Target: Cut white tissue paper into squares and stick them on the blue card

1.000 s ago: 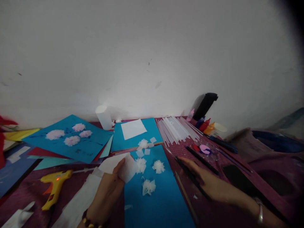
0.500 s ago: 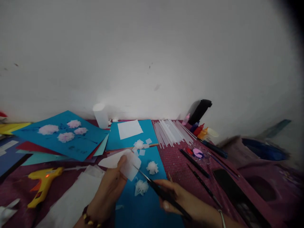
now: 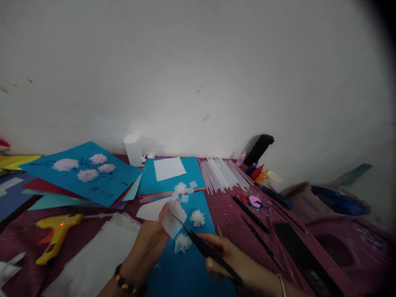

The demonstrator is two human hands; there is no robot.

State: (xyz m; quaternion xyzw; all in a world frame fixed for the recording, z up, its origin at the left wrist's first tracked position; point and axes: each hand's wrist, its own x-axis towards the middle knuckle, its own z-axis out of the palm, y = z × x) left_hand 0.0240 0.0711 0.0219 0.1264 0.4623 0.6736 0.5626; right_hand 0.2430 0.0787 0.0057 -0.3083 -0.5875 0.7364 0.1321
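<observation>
Low in the frame's centre, over the blue card sheet (image 3: 198, 272), the left hand (image 3: 147, 251) pinched a thin white tissue square (image 3: 167, 212); the right hand's (image 3: 230, 258) grip was closed around slim black scissors (image 3: 201, 243), blades touching the tissue.

left hand (image 3: 148, 247) pinching, right hand (image 3: 225, 258) gripping

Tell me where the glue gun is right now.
The yellow glue gun lies at the left of the head view on the dark red table, beside the white tissue sheets and below the blue card with pink flowers.
</observation>
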